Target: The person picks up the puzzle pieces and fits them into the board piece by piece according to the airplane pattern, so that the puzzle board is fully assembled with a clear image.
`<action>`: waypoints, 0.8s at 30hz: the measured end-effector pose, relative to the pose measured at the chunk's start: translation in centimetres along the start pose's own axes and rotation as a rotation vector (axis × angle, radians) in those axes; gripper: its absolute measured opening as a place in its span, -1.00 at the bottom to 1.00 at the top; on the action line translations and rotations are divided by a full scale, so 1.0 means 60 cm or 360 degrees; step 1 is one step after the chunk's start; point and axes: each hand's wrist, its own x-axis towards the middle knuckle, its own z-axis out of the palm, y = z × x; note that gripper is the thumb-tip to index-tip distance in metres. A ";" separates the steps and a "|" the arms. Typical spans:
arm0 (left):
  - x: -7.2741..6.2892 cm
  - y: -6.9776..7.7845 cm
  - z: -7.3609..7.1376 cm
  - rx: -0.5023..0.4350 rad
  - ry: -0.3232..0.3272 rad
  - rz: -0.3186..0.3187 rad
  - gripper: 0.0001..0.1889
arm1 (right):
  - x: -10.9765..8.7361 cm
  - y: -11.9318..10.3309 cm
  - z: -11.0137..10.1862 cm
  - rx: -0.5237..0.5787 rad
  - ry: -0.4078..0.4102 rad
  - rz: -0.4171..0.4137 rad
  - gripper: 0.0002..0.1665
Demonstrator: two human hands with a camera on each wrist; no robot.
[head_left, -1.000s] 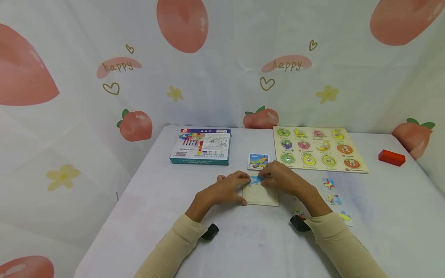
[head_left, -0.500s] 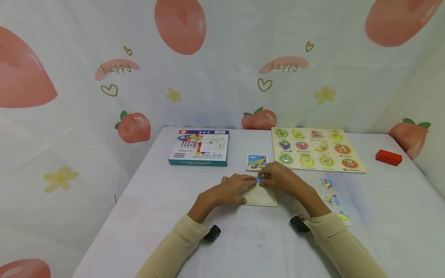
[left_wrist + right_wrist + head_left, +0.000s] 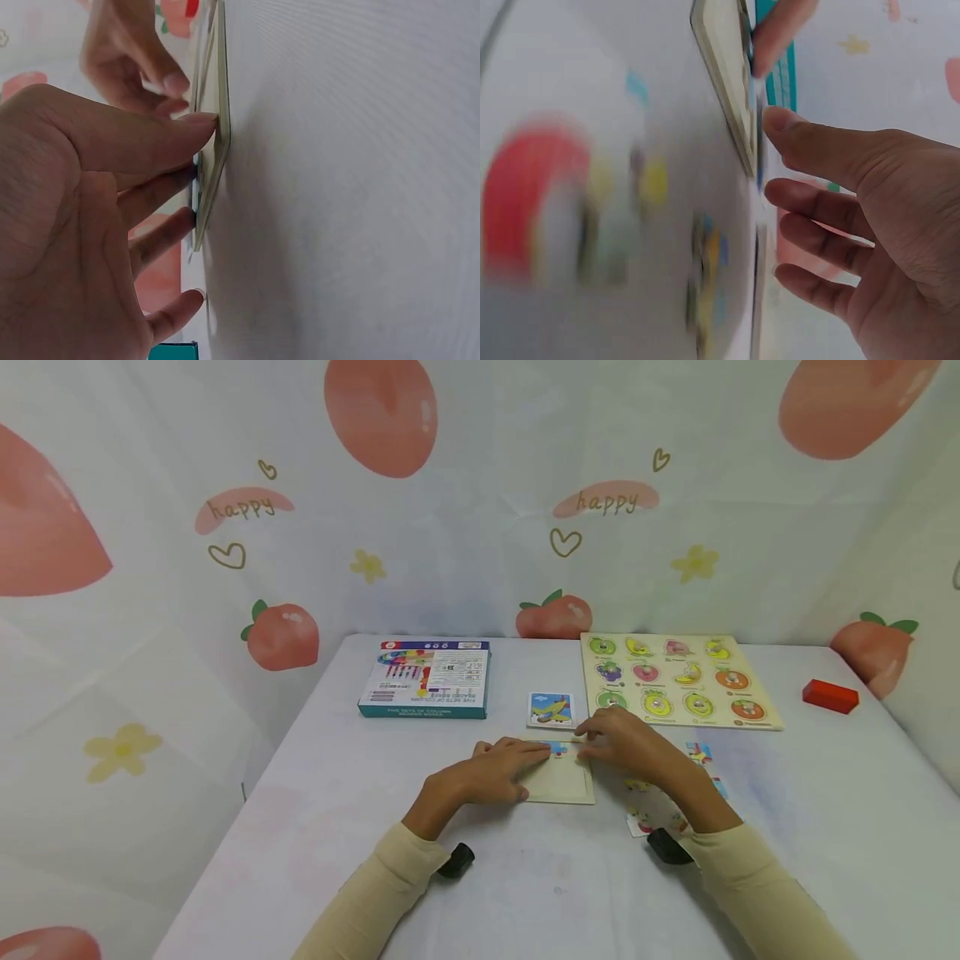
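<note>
My left hand [image 3: 491,774] rests on the left side of a small pale wooden puzzle tray [image 3: 561,783]. Its fingers lie extended over the tray's upper left, and in the left wrist view the thumb [image 3: 196,133] touches the tray. A blue jigsaw piece [image 3: 558,749] shows along the top edge beside those fingertips, partly covered. At the upper right corner hovers my right hand [image 3: 633,749], holding nothing, its fingers apart and loosely bent in the right wrist view. Behind the tray lies a small airplane picture [image 3: 551,709].
Loose jigsaw pieces [image 3: 698,752] lie right of the tray, some under the right forearm. A fruit peg board [image 3: 681,681] lies at the back right, a red block [image 3: 830,696] beyond it. A bead set box [image 3: 425,681] stands back left.
My right hand has let go of the blue piece at the tray's top and shifted slightly right. The left hand has slid a little right over the tray and stays there.
</note>
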 end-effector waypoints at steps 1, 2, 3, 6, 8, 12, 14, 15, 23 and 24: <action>-0.001 0.000 0.000 -0.0008 0.0002 0.0000 -0.24 | -0.007 0.004 -0.005 -0.0004 0.0003 0.0025 -0.64; -0.001 0.000 -0.001 -0.0019 0.0002 0.0002 -0.24 | -0.014 0.009 -0.009 -0.0010 0.0010 0.0041 -0.64; -0.002 0.001 -0.001 -0.0030 0.0002 0.0004 -0.24 | -0.022 0.014 -0.014 -0.0013 0.0020 0.0052 -0.64; -0.004 0.001 -0.003 -0.0053 0.0004 0.0013 -0.24 | -0.044 0.031 -0.028 -0.0019 0.0055 0.0090 -0.65; -0.004 0.000 -0.002 -0.0056 0.0000 0.0020 -0.24 | -0.058 0.042 -0.036 -0.0016 0.0080 0.0100 -0.66; -0.005 -0.001 -0.001 -0.0043 -0.0010 0.0034 -0.24 | -0.082 0.065 -0.051 -0.0010 0.0119 0.0137 -0.62; -0.006 0.001 -0.002 -0.0037 -0.0016 0.0036 -0.24 | -0.093 0.076 -0.059 0.0002 0.0128 0.0184 -0.59; -0.007 0.002 -0.002 -0.0037 -0.0017 0.0036 -0.23 | -0.098 0.081 -0.063 0.0001 0.0133 0.0210 -0.57; -0.007 0.003 -0.001 -0.0038 -0.0002 0.0027 -0.19 | -0.122 0.124 -0.092 0.0075 0.0079 0.0416 -0.40; -0.007 0.002 -0.001 -0.0043 0.0000 0.0026 -0.19 | -0.125 0.129 -0.095 0.0092 0.0074 0.0446 -0.39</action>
